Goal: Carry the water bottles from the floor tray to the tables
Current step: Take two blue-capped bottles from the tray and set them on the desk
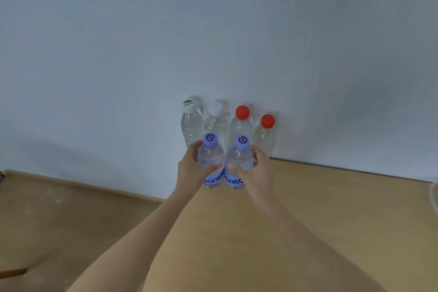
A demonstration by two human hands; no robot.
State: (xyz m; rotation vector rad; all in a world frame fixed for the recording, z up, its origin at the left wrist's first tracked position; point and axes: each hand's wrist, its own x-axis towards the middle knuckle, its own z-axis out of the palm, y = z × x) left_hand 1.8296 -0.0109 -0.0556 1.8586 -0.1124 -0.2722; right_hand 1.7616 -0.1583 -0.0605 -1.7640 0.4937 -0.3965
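Two water bottles with purple caps stand side by side on the light wooden table [331, 220], close to the wall. My left hand [193, 170] grips the left purple-capped bottle [210, 156] around its body. My right hand [257, 173] grips the right purple-capped bottle [239, 159] the same way. Behind them, against the wall, stand a bottle with a green-and-white cap [191, 123], a white-capped bottle [216, 123] and two red-capped bottles [241, 123] [266, 135]. All are upright. The floor tray is out of view.
A plain white wall [213, 31] rises right behind the bottle row. The table's left edge drops to a brown floor [59, 216]. A white cable [435, 197] hangs at the far right edge of the table.
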